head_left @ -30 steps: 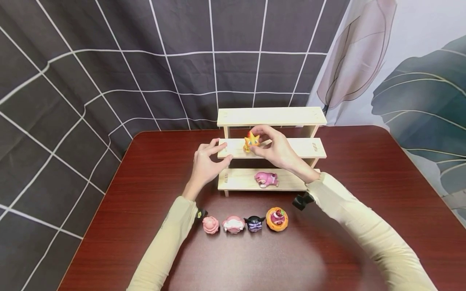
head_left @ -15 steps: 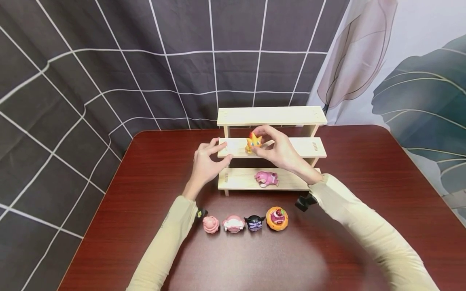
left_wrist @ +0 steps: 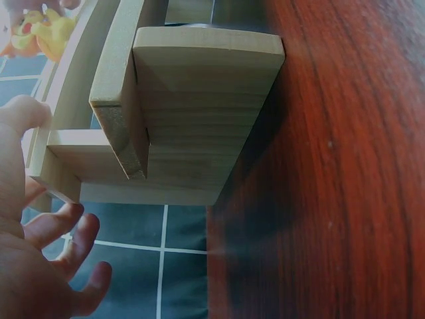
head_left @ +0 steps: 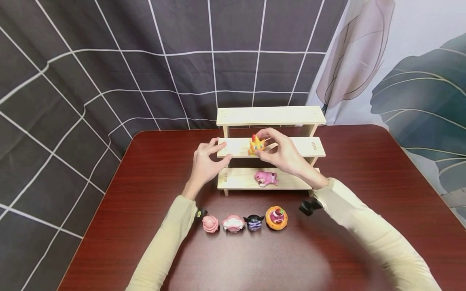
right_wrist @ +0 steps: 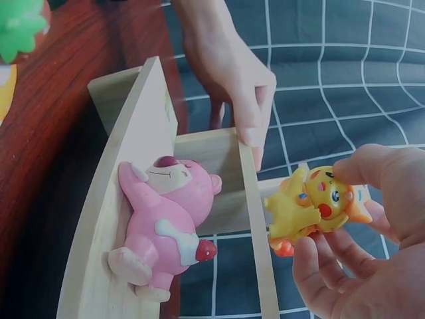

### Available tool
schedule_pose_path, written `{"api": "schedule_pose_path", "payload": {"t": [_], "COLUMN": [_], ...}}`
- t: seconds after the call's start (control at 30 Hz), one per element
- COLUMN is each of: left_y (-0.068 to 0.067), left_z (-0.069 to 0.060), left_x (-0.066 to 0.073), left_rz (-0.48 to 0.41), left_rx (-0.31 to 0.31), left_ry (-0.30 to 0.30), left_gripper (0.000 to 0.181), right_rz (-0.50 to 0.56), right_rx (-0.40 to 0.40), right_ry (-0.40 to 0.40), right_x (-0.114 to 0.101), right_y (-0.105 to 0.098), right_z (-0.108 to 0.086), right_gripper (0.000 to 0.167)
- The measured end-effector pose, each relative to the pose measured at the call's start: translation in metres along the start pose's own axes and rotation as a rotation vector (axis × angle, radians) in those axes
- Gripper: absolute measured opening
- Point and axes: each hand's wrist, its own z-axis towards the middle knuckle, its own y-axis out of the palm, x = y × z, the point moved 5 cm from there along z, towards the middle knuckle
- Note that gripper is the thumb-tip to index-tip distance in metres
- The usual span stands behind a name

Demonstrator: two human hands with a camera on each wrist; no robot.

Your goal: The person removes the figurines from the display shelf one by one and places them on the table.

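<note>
A yellow toy figurine with orange-tipped points and a painted face (right_wrist: 312,203) is pinched between the thumb and fingers of my right hand (head_left: 282,151), at the middle tier of a wooden three-tier shelf (head_left: 233,148). My left hand (head_left: 208,161) grips the left end of that middle tier, thumb at its front edge; some of its fingers (left_wrist: 80,246) extend loosely past the board in the left wrist view. A pink bear figurine (head_left: 266,178) lies on the bottom tier, and the right wrist view shows its white muzzle and a strawberry.
In front of the shelf a row of toys stands on the dark red table (head_left: 164,169): a pink swirl-shaped one (head_left: 210,224), a pink-and-white one (head_left: 233,223), a black-and-purple one (head_left: 254,222) and an orange one topped with a strawberry (head_left: 276,218). A grid-patterned curtain (head_left: 182,72) hangs behind.
My right hand has shifted slightly rightward along the middle tier with the yellow figurine. The left hand keeps its place on the shelf end.
</note>
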Motion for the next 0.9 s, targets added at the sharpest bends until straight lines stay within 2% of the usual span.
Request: {"api": "schedule_pose_path", "payload": {"t": [0.43,0.9], "left_y": [0.000,0.000], "left_z": [0.000,0.000], "left_x": [-0.001,-0.001], "left_rz": [0.001,-0.008], "left_rx": [-0.002,0.010], "left_ry": [-0.005,0.014], "left_gripper": [0.042,0.042], "right_rz": [-0.008,-0.052], "right_rx": [0.010,0.031], "right_ry": [0.003,-0.055], "right_x": [-0.005,-0.015], "right_y": [-0.007,-0.013], "right_z": [-0.014,-0.030], "right_gripper": [0.038,0.039]}}
